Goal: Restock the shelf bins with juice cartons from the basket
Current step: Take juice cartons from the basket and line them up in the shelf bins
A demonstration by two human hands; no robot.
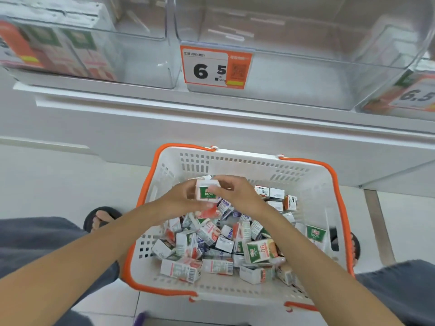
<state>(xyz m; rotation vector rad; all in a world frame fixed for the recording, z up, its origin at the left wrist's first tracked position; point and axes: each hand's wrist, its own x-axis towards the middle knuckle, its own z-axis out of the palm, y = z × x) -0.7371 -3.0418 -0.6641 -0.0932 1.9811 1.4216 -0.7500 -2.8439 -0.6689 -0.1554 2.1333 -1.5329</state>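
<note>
Gripping one carton [206, 193] between them, the left hand [176, 202] and right hand [236, 196] hold it upright, fingers curled round its sides, just above the loose cartons [219, 250] heaped in the basket [306, 171]. Beyond, the left bin [141, 67] holds cartons; the middle bin [306, 74] bears a price tag [211, 67].
</note>
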